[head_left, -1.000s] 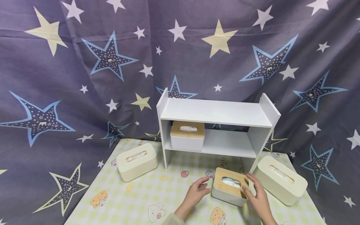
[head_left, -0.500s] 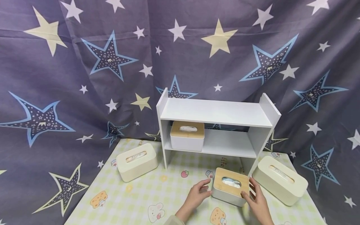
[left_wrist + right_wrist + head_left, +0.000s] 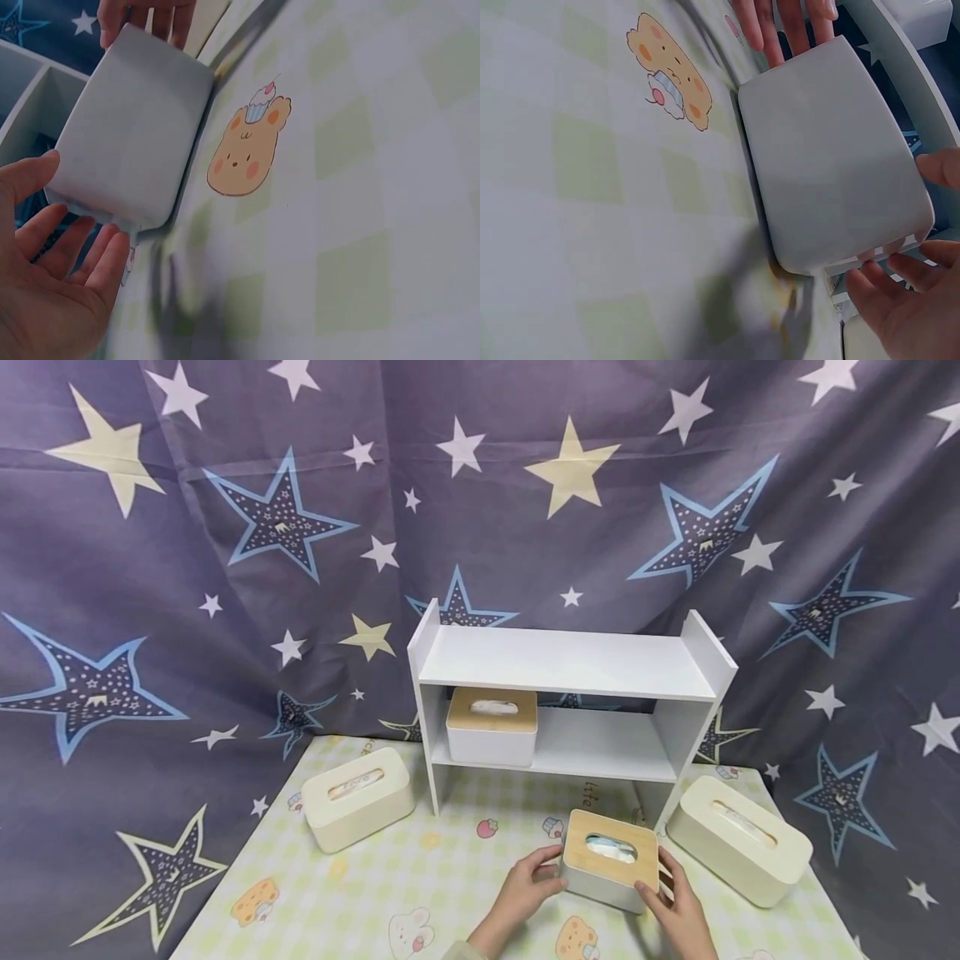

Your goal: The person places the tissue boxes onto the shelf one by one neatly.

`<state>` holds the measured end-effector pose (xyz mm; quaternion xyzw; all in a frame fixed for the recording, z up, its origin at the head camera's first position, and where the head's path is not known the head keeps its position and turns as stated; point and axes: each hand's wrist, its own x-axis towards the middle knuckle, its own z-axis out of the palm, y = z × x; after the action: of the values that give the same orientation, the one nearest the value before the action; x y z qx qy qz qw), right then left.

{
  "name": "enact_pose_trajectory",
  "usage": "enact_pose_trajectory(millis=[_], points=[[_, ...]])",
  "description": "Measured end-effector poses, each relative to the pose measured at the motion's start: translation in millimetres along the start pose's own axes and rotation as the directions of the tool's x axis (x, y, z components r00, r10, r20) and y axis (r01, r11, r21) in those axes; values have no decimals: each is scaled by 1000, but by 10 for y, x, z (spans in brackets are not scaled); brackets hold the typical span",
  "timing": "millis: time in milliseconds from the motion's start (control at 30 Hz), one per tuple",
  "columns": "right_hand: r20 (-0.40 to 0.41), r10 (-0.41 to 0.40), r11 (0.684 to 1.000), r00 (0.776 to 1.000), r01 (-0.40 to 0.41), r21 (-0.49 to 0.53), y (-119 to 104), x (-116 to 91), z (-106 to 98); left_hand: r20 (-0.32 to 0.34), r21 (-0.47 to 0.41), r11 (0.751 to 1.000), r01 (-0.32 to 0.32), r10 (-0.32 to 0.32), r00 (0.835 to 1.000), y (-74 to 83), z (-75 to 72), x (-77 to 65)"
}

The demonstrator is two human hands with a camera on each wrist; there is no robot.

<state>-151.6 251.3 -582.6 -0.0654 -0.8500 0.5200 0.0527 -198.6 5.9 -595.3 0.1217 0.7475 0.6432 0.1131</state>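
Note:
A tissue box (image 3: 609, 860) with a white body and a wooden lid sits on the checked cloth in front of the shelf. At its left end, my left hand (image 3: 525, 889) has relaxed fingers by the side and its thumb close to the front corner. My right hand (image 3: 678, 906) holds the right end, thumb at the front corner and fingers along the side. From the left wrist view, the white wall of the box (image 3: 135, 124) lies between both hands. Reflections of fingers show on its end in the right wrist view.
Behind stands a white shelf (image 3: 600, 743), with another wooden-lidded tissue box (image 3: 491, 739) on its middle board at the left. Cream tissue boxes lie on the cloth: one at left (image 3: 360, 810), one at right (image 3: 738, 852), close to my right hand. A starry curtain (image 3: 300, 610) hangs behind.
My left hand has come from a small gap up to the left end of the box. My right hand's fingers have slid down along the right side. The head view has shifted slightly.

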Motion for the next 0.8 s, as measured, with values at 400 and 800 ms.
enact_pose_trajectory(millis=[400,800], points=[[43,60,997,997,-63,55,55,-43,-2,-22,5,1000,3,-2,1000,-14,66,6],[20,109,994,994,-109,25,75,-53,0,-61,58,997,-43,46,997,-22,141,30]])
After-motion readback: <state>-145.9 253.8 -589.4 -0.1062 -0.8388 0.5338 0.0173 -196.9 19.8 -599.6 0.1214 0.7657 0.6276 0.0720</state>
